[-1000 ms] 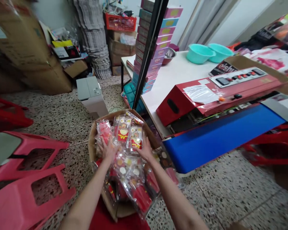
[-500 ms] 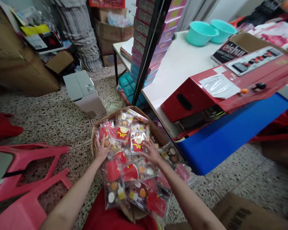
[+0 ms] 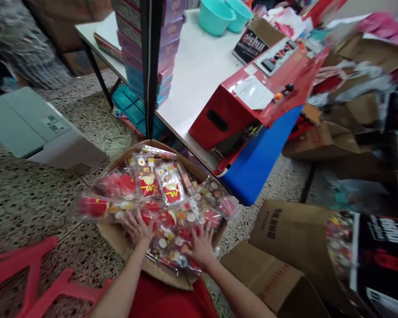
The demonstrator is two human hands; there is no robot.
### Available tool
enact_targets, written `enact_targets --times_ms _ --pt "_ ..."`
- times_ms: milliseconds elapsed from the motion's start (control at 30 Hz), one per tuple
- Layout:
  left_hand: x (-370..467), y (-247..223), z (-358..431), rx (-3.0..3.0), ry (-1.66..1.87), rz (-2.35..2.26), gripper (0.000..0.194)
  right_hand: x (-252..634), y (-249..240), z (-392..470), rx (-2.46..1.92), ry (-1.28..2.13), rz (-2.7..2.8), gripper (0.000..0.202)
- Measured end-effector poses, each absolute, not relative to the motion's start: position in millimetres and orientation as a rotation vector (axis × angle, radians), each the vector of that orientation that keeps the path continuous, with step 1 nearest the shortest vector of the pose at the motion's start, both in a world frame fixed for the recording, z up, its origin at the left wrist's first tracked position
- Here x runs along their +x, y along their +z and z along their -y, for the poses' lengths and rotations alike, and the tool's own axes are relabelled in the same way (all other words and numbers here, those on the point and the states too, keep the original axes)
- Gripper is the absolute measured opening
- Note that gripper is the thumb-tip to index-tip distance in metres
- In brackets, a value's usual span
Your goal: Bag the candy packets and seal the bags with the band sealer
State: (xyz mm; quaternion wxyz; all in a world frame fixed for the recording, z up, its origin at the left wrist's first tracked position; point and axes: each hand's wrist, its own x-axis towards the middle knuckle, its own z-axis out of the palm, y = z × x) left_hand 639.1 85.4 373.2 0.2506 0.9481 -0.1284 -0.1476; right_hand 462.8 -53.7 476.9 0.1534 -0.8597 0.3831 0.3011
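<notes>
Clear plastic packets [image 3: 170,183] with red, yellow and white pieces fill a cardboard box [image 3: 114,240] in front of me. My left hand [image 3: 137,227] lies spread on packets at the box's near left side. Fingers apart, my right hand [image 3: 202,245] rests on packets at the near right. Neither hand is closed round a packet. One packet [image 3: 93,206] juts over the box's left rim, and another [image 3: 227,204] leans over the right rim.
A white table [image 3: 199,62] with a red machine [image 3: 232,110] stands beyond the box, a black post [image 3: 150,66] close by. Left are a grey-white carton [image 3: 29,119] and pink stools [image 3: 29,274]; right, brown cartons [image 3: 288,234].
The view has swung right. Both hands have moved to the near part of the box, and the packets there lie lower and are rearranged. One packet now hangs over the left rim.
</notes>
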Motion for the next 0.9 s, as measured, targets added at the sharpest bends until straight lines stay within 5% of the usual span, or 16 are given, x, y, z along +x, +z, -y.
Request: enact_targets --times_ms 133,300,400,500,633,767,900 --pt "648 372 -98 2.532 -0.301 0.371 0.085 498 473 43 -2.395 0.821 -1.214 0.103" --pt "611 420 -122 2.58 -0.248 0.383 0.086 457 524 99 -2.574 0.434 -0.835 0.042" --pt "572 427 -103 2.617 -0.347 0.264 0.086 444 527 165 -2.719 0.134 -0.986 0.062" --pt "554 404 -74 2.696 -0.383 0.099 0.089 456 499 197 -2.77 0.208 -1.187 0.092" --pt "571 382 -73 2.766 -0.425 0.061 0.091 456 473 168 -2.735 0.544 -1.0 0.1" --pt "550 417 -102 2.718 -0.379 0.128 0.089 422 485 141 -2.688 0.582 -0.731 0.106" --pt "468 460 -107 2.489 -0.382 0.836 0.105 418 488 145 -2.676 0.51 -0.877 0.101"
